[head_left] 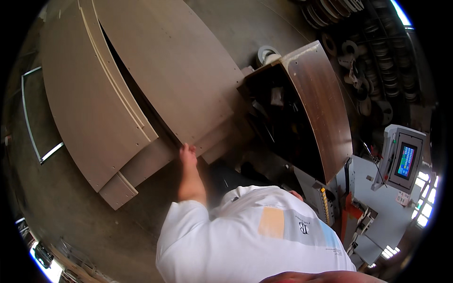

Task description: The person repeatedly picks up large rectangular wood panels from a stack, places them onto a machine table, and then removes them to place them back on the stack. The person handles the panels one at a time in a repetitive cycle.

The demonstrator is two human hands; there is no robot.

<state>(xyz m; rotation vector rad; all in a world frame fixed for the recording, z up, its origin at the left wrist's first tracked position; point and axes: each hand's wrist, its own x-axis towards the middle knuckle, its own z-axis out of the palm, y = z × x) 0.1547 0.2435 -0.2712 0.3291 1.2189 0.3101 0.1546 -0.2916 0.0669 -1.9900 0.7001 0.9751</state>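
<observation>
My left hand (188,154) reaches forward to the near corner of a large brown-grey board (174,70). Its fingers are bent at that corner and look closed on the edge, though they are slightly blurred. A long dark gap runs beside this board, between it and a second stack of boards (89,104) on the left. Small holes dot the boards near their edges. Of my right hand (296,194) only a sliver shows past my white shirt; its fingers are hidden.
A dark wood-grain cabinet (321,104) with loose items inside stands to the right. Beyond it is a machine with a control screen (405,160). Rolls of edging (387,70) fill racks at far right. A metal frame (28,113) lies at far left.
</observation>
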